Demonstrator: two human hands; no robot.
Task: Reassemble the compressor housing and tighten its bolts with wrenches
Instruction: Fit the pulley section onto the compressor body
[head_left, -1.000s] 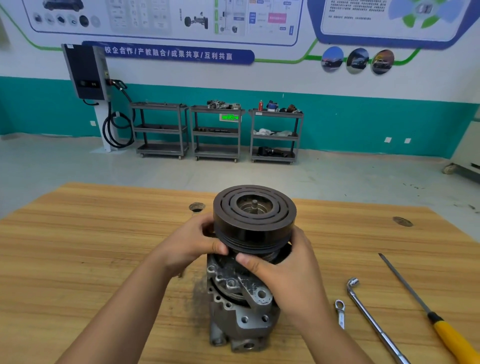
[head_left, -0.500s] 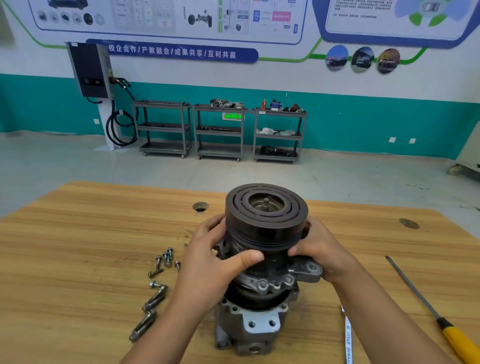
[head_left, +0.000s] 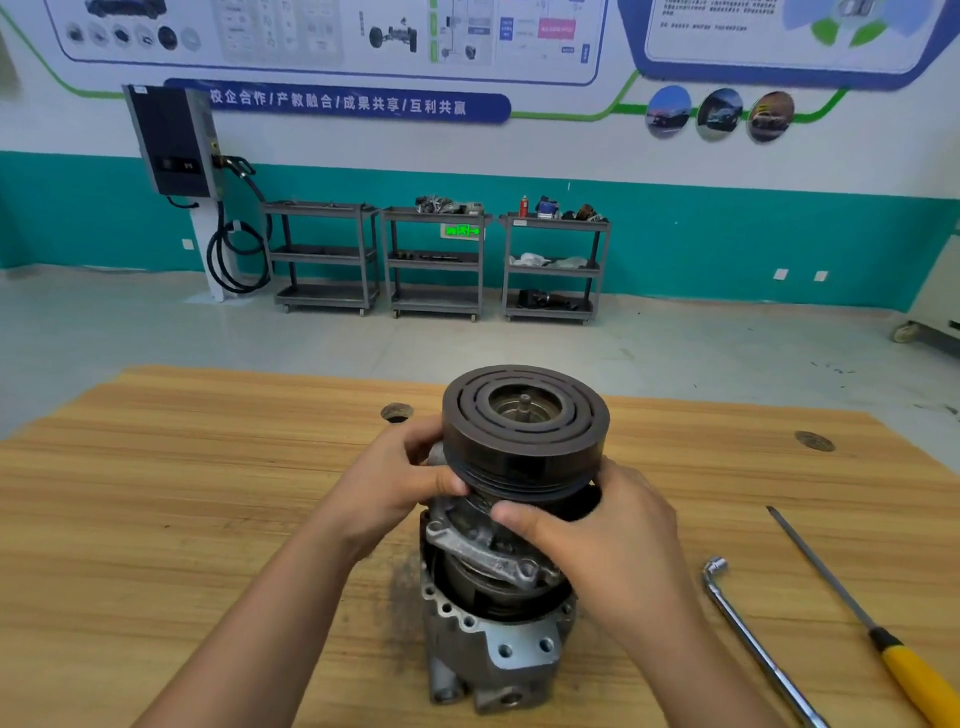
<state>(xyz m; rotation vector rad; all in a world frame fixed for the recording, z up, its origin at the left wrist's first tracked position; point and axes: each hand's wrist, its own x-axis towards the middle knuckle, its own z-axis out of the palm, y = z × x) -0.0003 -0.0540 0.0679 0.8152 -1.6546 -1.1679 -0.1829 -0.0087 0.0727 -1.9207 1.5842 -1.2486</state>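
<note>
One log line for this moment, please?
left hand: grips pulley housing | right hand: grips pulley housing | lower body: on table | L-wrench: lying right, untouched

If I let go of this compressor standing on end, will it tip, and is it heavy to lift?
Likely heavy for its size: the compressor looks like thick cast metal. Likely top-heavy, with the wide pulley up high over a narrower base, so a sideways push could topple it.
</note>
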